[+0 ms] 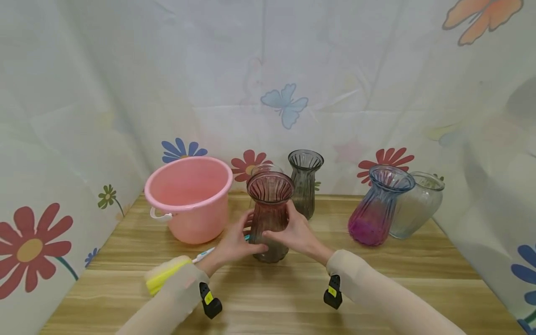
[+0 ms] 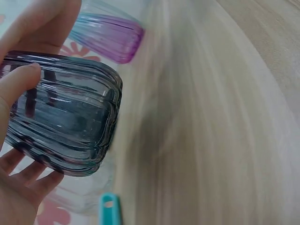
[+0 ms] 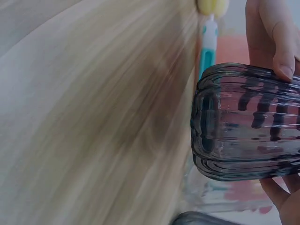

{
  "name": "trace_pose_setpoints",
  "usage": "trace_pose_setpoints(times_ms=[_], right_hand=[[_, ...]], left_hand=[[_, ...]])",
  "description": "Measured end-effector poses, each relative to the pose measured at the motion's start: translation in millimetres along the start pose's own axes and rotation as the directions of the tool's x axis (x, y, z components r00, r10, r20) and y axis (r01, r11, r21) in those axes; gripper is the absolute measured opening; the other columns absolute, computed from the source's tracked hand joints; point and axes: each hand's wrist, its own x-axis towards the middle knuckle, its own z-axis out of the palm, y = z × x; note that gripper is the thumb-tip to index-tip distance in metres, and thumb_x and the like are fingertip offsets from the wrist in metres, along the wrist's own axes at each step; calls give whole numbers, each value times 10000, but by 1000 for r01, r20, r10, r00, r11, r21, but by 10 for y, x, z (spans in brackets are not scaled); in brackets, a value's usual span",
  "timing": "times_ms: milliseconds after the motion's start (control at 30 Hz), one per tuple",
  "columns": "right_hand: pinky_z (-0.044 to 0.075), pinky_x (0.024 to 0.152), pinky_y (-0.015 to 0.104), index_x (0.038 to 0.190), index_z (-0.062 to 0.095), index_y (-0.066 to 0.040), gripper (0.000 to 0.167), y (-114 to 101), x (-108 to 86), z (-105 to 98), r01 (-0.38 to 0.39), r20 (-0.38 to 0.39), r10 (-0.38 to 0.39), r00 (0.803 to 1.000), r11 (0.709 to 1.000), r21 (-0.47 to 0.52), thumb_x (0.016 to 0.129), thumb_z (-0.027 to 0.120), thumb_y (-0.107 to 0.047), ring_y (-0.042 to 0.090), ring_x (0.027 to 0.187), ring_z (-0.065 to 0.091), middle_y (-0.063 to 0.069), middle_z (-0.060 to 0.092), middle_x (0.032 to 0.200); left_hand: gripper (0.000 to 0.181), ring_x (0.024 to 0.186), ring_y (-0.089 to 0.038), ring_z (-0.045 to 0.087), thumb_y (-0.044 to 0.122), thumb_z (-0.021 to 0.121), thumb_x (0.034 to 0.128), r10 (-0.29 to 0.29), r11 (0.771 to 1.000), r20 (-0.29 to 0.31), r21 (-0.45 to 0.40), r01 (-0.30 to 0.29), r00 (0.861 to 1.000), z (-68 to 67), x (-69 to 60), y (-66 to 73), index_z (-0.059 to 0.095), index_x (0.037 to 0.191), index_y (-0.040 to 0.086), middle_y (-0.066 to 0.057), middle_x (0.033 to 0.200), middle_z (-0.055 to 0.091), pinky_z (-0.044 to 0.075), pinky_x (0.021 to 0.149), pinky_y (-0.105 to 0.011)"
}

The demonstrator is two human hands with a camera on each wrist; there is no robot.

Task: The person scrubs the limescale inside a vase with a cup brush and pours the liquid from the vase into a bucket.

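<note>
Glass vase (image 1: 270,232) is held above the table (image 1: 268,302), left hand (image 1: 234,244) and right hand (image 1: 298,234) both curled round its sides; uneven pressure could let the smooth wall slip, risking breakage near the brush (image 1: 204,254).

Pink bucket (image 1: 197,224) before a flower-printed backdrop (image 1: 201,70)

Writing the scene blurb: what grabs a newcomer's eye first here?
The pink bucket, at the left of the table. Next, the smoky ribbed vase at centre, held between the left hand and right hand. Then the blue-to-purple vase on the right, beside a clear vase.
</note>
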Motion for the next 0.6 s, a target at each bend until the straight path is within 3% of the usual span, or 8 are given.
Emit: trace_pose_setpoints(times_ms=[133,300,600], right_hand=[[482,870,415,1333,320,-160,817,104,-30,-20,-1,12,1,1000,1000,6,685,798,-298,220,1117,553,75,526,1266],[491,846,399,1351,305,-159,841,209,-54,-35,1,15,-1,1000,1000,20,682,803,-270,225,1107,556,88,523,1280],[493,830,403,1377,286,-143,859,337,-95,-70,-6,12,6,1000,999,42,695,794,-271,252,1107,544,111,508,1277]], left_hand=[[881,1241,-260,431,200,811,670,-28,999,18,18,28,999,110,46,-69,293,1383,234,-89,1345,437,407,966,-479],[861,1237,-267,441,159,808,671,1,1000,32,25,-2,999,201,102,-124,306,1367,227,-98,1338,446,414,957,-483],[888,1250,-260,432,163,809,672,-1,1000,56,25,0,998,325,177,-196,277,1382,204,-102,1358,428,407,977,-458]])
